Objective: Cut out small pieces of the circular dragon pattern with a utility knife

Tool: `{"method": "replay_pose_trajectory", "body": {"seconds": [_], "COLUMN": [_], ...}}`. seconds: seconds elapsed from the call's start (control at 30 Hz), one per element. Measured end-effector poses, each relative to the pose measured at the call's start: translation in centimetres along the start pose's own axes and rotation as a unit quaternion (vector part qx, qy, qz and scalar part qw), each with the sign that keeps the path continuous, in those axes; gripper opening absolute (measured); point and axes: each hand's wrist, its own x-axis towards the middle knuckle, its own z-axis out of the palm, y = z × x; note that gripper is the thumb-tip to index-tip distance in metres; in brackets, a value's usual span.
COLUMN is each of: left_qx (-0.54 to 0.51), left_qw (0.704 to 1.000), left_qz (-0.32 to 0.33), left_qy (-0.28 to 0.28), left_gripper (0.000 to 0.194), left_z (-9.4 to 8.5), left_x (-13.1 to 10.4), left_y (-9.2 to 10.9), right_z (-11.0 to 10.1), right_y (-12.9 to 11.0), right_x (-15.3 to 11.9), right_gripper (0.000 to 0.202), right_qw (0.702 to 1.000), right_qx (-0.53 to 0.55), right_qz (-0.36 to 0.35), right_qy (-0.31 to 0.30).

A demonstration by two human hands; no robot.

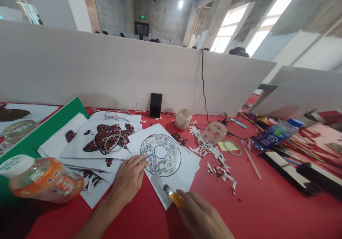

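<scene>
A white sheet printed with a round black line pattern (171,149) lies in front of me on the red table. My left hand (130,176) rests flat at the sheet's left edge, fingers stretched out and holding nothing. In my right hand (199,214), over the sheet's lower part, is a yellow-handled tool (175,198) with a shiny end; its exact kind is unclear. Left of the sheet are stacked papers, the top one bearing a figure covered in dark red beans (105,139). Behind the sheet's right side lies a small pile of beans (178,138).
An orange-labelled plastic jar (50,182) lies near left. A phone (155,105) leans against the white partition (120,71). Glass jars (183,118) and paper scraps (223,160) lie beyond the sheet. At right are a blue-capped bottle (278,133) and black-and-cream blocks (290,171).
</scene>
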Motion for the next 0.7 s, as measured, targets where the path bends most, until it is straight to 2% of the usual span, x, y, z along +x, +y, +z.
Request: {"method": "replay_pose_trajectory", "body": {"seconds": [0.07,0.17,0.23,0.33,0.4,0.5,0.6,0.7], "left_qx": [0.003,0.012,0.036,0.117,0.175,0.198,0.136,0.007], "left_qw": [1.000,0.999,0.996,0.979,0.962,0.955,0.967,0.971], "left_qz": [0.010,0.026,0.013,-0.052,-0.104,-0.130,-0.111,-0.087], "left_qy": [0.002,0.029,0.077,0.159,0.180,0.177,0.186,0.221], "left_gripper": [0.041,0.040,0.038,0.035,0.032,0.028,0.023,0.017], "left_z": [-0.1,-0.6,-1.3,-2.7,-3.5,-4.1,-3.9,-3.4], "left_x": [-0.1,-0.1,0.2,0.6,0.8,0.9,0.9,1.0], "left_y": [-0.1,0.0,-0.2,-1.5,-2.8,-4.4,-4.4,-3.0], "right_z": [-1.0,-1.7,-1.4,-0.1,0.8,1.8,2.0,1.6], "right_y": [2.0,5.6,8.0,10.3,10.8,10.7,9.9,8.6], "right_x": [0.0,2.1,4.4,7.7,8.9,9.0,8.2,7.8], "right_gripper": [0.024,0.025,0.029,0.031,0.031,0.030,0.030,0.032], "right_qw": [0.998,0.988,0.981,0.977,0.975,0.971,0.969,0.965], "right_qx": [0.037,0.012,-0.019,-0.076,-0.117,-0.170,-0.196,-0.209], "right_qz": [0.054,0.130,0.164,0.176,0.175,0.160,0.140,0.136], "right_qy": [0.024,0.080,0.099,0.096,0.073,0.056,0.060,0.084]}}
